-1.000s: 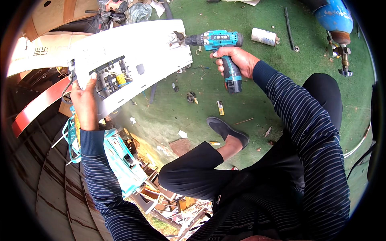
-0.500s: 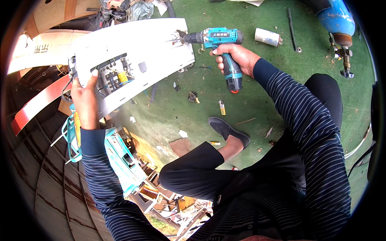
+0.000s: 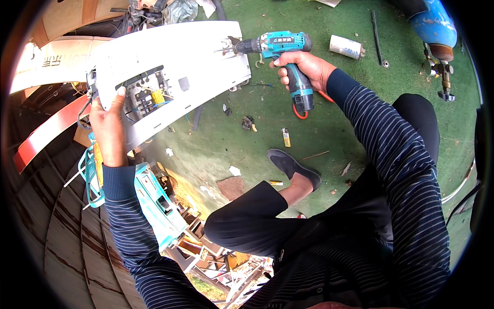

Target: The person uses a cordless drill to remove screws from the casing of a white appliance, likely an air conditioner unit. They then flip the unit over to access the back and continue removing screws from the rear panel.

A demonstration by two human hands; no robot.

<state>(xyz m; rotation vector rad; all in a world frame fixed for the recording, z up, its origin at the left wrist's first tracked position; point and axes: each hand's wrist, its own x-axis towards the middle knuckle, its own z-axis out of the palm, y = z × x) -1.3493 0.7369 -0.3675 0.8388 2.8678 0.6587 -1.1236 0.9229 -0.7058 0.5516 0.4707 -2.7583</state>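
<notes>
Drill, teal and black, is clasped by its handle in the right hand, whose grip is closed round it with fingers wrapped tight. It points left, its bit touching the right end of a long white panel that lies tilted over the green floor. At the left end of that panel the left hand has its grip closed on the panel's edge, the thumb lying on the white face just beside an open recess of wires and terminals. So the drill sits at the far right of the panel, well apart from the left hand.

On the floor near the drill lie a small yellow lighter and bits of scrap. A white can lies far right of the drill, and a blue gas cylinder with a brass valve stands at the far right corner. A black shoe rests on the floor, nearer than the lighter. A teal device lies near left, below the left forearm.
</notes>
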